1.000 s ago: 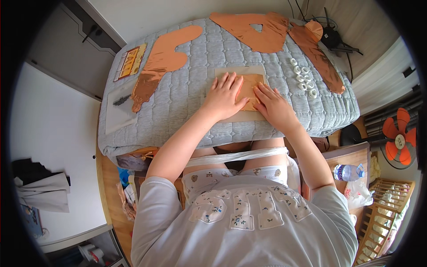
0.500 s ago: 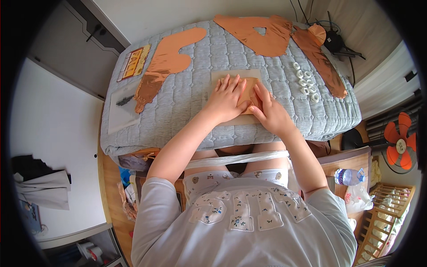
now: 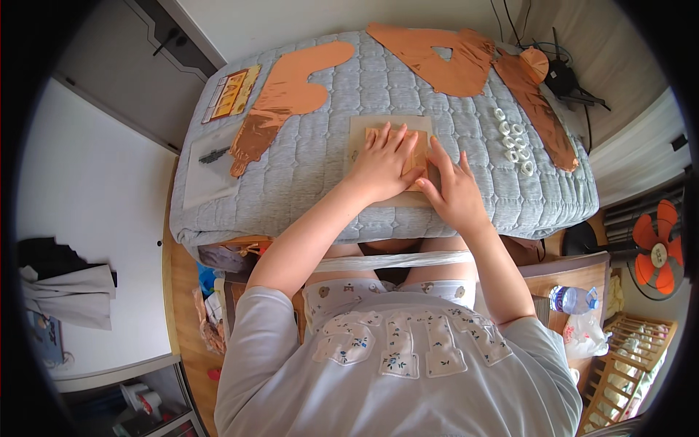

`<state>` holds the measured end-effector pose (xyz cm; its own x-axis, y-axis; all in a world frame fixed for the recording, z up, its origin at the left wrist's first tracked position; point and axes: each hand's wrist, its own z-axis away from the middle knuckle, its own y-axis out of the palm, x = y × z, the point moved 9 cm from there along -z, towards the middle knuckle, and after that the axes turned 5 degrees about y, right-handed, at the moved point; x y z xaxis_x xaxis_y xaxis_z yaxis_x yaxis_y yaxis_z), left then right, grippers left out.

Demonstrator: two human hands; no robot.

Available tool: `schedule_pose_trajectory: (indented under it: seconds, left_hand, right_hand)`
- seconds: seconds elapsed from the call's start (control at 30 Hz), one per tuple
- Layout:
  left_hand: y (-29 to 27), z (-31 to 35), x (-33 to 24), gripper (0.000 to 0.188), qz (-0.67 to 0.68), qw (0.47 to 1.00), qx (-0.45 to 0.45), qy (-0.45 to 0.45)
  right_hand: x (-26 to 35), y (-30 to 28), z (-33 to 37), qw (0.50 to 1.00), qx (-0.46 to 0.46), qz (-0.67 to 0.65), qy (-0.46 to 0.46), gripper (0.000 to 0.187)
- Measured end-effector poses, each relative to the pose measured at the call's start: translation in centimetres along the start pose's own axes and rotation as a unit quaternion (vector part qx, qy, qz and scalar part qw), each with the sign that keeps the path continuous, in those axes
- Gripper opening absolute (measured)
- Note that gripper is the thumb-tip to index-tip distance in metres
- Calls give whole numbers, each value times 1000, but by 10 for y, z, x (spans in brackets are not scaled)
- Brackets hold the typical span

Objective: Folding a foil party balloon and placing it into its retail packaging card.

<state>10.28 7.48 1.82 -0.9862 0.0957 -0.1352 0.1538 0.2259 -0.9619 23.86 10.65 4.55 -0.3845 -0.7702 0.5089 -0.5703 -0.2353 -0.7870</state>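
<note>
A folded copper-coloured foil balloon lies on a pale flat sheet near the front edge of the bed. My left hand is laid flat on the folded foil with its fingers spread, hiding much of it. Just right of the foil is my right hand, thumb and fingers apart and nothing in it. Its thumb is close to the foil's lower right corner; whether it touches cannot be made out.
Flat copper foil balloons lie on the quilted bed: one left, one far, one right. Several white rolls sit right. At left are a printed packet and a clear bag. An orange fan stands right.
My right hand has lifted off the foil and shifted a little to the right, its fingers spreading. My left hand stays flat on the foil. The whole view has shifted slightly.
</note>
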Motion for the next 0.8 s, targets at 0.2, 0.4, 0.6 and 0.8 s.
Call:
schedule_pose_trajectory:
  seconds: [0.2, 0.4, 0.6, 0.8]
  left_hand:
    - [-1, 2, 0, 80, -4, 1000, 5, 0]
    - [2, 2, 2, 81, -17, 1000, 14, 1]
    - [9, -2, 3, 80, -14, 1000, 16, 17]
    - [5, -21, -9, 79, 3, 990, 38, 139]
  right_hand:
    - [8, 3, -5, 999, 37, -17, 3, 78]
    - [-1, 4, -5, 996, 70, -51, 23, 74]
    - [11, -6, 3, 1000, 27, 11, -7, 73]
    - [8, -4, 29, 987, 27, 152, -44, 67]
